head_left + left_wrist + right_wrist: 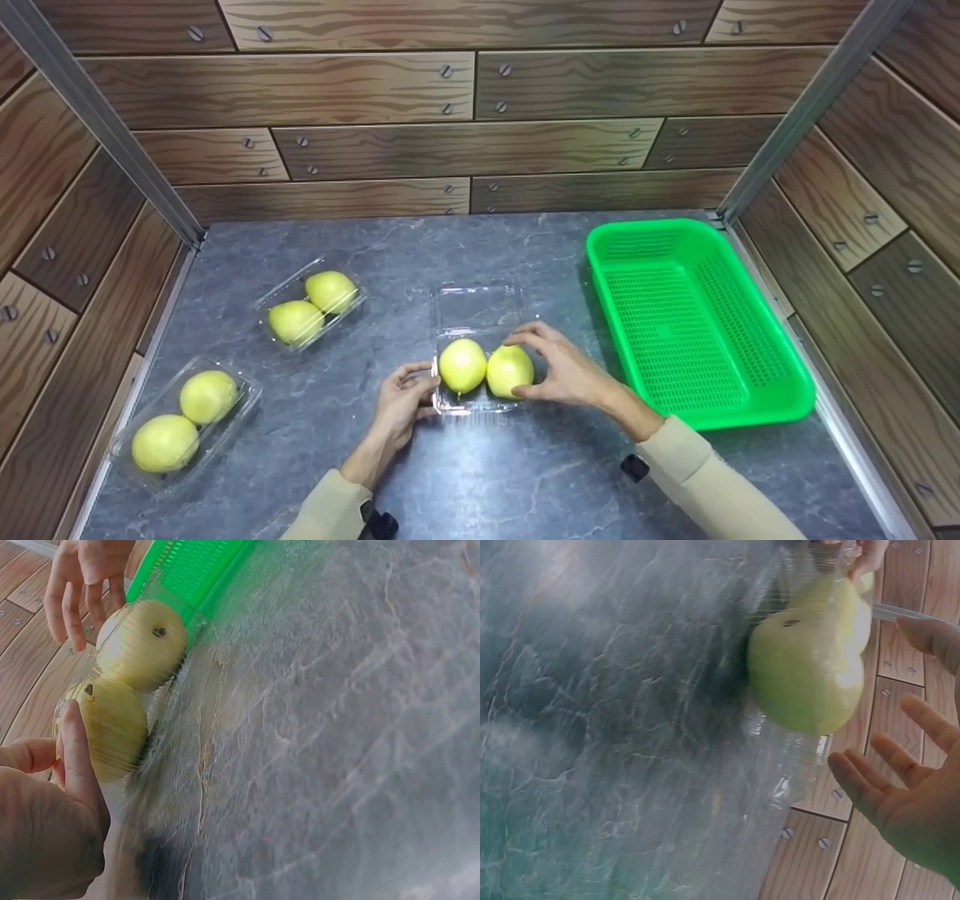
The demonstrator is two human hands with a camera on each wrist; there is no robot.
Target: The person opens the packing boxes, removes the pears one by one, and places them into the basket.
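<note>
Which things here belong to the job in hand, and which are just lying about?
In the job:
open clear box
two yellow-green fruits in it
left hand
right hand

Seemingly just lying about:
upper-left filled box
lower-left filled box
green basket, though possibly related

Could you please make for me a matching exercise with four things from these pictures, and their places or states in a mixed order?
Column one
1. Basket
2. Middle container
3. Left hand
4. Right hand

Column two
A. Beside the right fruit, fingers spread apart
B. Green, on the right side of the table
C. At the left edge of the clear plastic
D. Lid open, two yellow-green fruits inside

Right pairs: 1-B, 2-D, 3-C, 4-A
</note>
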